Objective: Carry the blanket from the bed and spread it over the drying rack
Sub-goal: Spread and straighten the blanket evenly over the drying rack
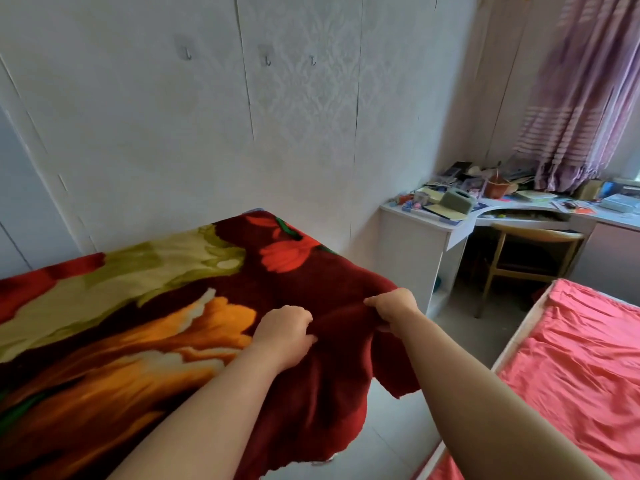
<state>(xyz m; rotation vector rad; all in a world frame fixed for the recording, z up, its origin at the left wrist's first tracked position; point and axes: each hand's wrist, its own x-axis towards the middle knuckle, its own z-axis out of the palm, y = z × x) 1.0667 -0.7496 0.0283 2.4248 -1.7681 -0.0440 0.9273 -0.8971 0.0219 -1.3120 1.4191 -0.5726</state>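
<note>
The blanket [173,306] (dark red, with big orange and cream flowers) lies spread flat over a raised surface by the wall, its near corner hanging loose toward the floor. Both hands pinch that corner edge — the left hand [285,332] bunching a fold, the right hand [393,308] gripping the hem just beside it. To the right stand a cluttered desk [412,237] and a pink-sheeted bed [571,358].

bed [512,362] | pink sheet [581,368] || desk [408,244] | papers, clutter
</note>
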